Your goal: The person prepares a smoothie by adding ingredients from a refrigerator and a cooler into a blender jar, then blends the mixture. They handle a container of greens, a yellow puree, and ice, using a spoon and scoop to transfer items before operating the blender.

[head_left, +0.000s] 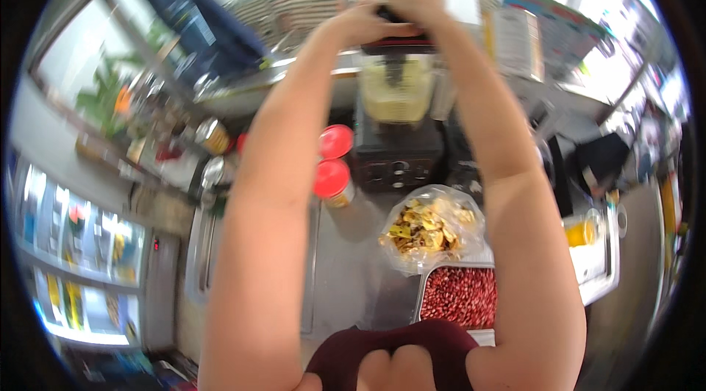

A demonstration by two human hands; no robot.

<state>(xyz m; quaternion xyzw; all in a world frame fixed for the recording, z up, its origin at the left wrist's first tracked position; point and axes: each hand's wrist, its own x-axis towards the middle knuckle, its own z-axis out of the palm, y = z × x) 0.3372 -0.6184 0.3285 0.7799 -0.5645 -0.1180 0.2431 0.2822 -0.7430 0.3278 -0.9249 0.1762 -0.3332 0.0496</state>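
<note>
A blender jar [415, 89] with a pale yellow-green mixture stands on its black base [399, 163] at the far middle. A dark upright piece shows at the front of the jar. My arms stretch forward to its top. My left hand [359, 25] is closed around the left edge of the dark lid [397, 43]. Above the lid, my right hand [413, 0] is a fist over a black part; what it grips is mostly hidden. Motion blurs the fingers of both hands.
Two red-lidded jars [336, 142] stand left of the base. In front lie an open plastic bag of yellow-brown pieces [426, 229] and a metal tray of red seeds [460, 295]. An orange-yellow container [581, 233] sits right. A glass-front fridge [88, 266] stands far left.
</note>
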